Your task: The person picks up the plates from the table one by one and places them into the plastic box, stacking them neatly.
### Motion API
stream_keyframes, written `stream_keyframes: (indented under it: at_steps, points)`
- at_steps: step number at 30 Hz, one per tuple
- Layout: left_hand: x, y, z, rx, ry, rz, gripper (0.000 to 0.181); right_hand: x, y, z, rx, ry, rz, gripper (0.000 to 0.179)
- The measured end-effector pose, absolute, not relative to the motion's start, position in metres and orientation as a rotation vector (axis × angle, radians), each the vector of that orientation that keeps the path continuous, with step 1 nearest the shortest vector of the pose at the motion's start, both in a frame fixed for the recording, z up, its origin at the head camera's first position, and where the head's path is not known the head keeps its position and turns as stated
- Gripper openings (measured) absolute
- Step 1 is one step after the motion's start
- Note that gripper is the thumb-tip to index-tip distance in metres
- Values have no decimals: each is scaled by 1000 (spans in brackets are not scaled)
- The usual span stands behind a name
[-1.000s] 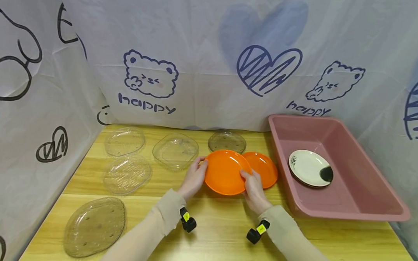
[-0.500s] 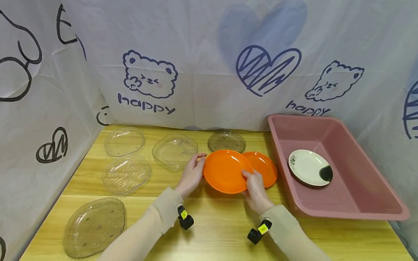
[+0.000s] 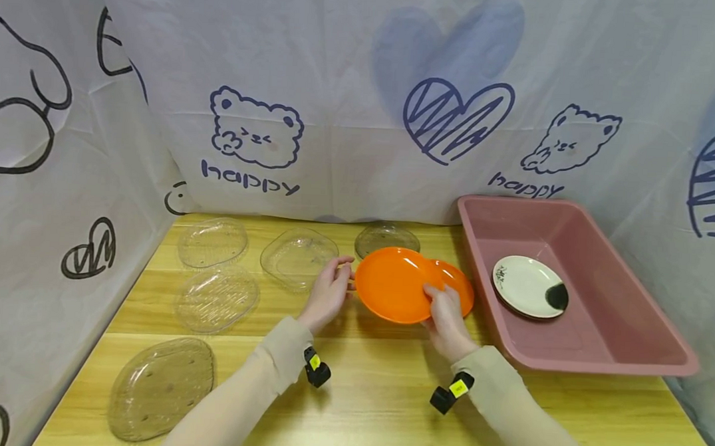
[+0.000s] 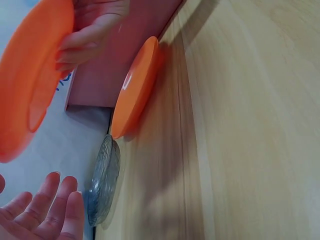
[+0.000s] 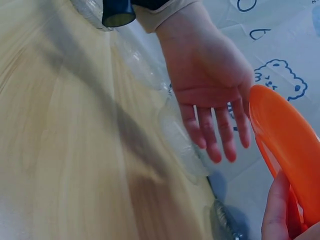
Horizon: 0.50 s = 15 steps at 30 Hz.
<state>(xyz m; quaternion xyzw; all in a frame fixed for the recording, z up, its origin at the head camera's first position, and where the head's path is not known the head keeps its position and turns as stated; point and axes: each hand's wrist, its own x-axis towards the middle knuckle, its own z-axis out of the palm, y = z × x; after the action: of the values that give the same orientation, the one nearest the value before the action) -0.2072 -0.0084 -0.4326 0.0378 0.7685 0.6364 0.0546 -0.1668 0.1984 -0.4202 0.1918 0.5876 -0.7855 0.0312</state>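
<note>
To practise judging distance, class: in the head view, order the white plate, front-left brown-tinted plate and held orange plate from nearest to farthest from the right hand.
1. Held orange plate: gripped by the right hand.
2. White plate: rightward, in the pink tub.
3. Front-left brown-tinted plate: far to the left.
</note>
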Motion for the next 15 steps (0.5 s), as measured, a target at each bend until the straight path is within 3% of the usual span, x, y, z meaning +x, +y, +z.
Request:
stream_keyframes:
  at_steps: [15]
  points:
    - [-207, 14, -424, 339, 2466, 1835, 37, -164, 224, -382, 503, 1832, -2408, 46]
